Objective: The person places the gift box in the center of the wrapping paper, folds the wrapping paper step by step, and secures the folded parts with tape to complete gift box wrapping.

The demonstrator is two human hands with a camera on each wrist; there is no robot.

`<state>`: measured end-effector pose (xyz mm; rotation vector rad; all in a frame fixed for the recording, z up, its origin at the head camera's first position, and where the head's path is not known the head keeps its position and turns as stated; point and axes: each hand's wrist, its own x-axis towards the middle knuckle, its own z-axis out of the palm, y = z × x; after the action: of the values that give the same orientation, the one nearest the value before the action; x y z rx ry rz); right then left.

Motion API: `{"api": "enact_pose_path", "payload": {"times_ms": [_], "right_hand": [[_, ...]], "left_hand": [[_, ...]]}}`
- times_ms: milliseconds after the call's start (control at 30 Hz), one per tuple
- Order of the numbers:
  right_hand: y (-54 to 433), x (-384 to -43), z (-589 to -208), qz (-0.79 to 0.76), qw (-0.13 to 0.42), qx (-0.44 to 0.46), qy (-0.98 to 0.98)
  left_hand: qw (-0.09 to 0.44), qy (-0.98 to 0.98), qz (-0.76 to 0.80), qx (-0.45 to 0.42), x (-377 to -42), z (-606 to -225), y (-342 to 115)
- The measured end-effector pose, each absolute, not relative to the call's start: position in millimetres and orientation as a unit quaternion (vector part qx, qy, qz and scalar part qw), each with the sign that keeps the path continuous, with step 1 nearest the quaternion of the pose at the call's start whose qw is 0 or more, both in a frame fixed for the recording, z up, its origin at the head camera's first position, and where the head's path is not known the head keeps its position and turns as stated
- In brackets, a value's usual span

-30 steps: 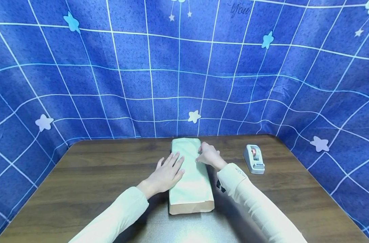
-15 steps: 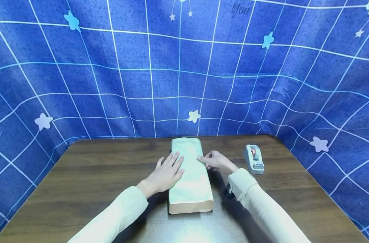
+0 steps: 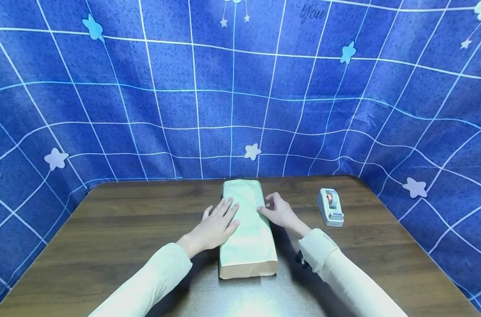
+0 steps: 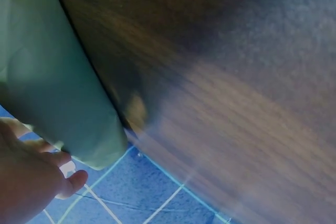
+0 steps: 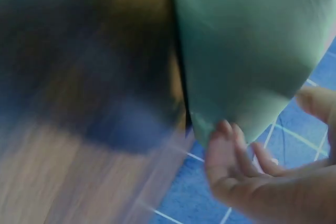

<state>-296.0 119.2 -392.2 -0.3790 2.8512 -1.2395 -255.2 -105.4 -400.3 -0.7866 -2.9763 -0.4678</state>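
Note:
A long, flat box (image 3: 248, 237) covered in pale green paper lies on the table; its near end shows a tan face. Across its left edge and top rests my left hand (image 3: 212, 226), with the fingers spread. At the right edge, my right hand (image 3: 281, 213) touches the box with its thumb on the upper edge. In the right wrist view, the bent fingers (image 5: 223, 150) touch the side of the green-covered box (image 5: 241, 66), apart from the thumb. The left wrist view shows my left hand (image 4: 31, 182) beside the green paper covering (image 4: 58, 77).
A white tape dispenser (image 3: 330, 208) with a roll in it stands on the right of the brown wooden table (image 3: 145, 211). A blue cloth (image 3: 165, 110) with white grid lines and stars hangs behind the table and along its sides.
My right hand has drawn back a little toward me along the box's right edge, and its thumb and index finger have moved apart. My left hand and the box stay about where they were.

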Motion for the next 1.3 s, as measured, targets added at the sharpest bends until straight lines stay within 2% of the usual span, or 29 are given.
{"api": "enact_pose_path", "payload": {"times_ms": [167,367,833,1300], "right_hand": [[131,-283,-396,-0.396,-0.063,-0.265,0.877],[146,-272,-406,-0.357,-0.055,-0.372,0.855],[150,-263,-415,-0.321,-0.045,-0.405,0.855],[144,-261,-419,-0.256,-0.12,-0.399,0.872]], "left_hand": [[0.005,-0.951,-0.17,-0.259,-255,-402,-108],[-0.003,-0.941,-0.189,-0.279,-255,-406,-115],[0.004,-0.921,-0.197,-0.335,-245,-407,-134],[0.087,-0.922,-0.166,-0.34,-245,-409,-127]]}}
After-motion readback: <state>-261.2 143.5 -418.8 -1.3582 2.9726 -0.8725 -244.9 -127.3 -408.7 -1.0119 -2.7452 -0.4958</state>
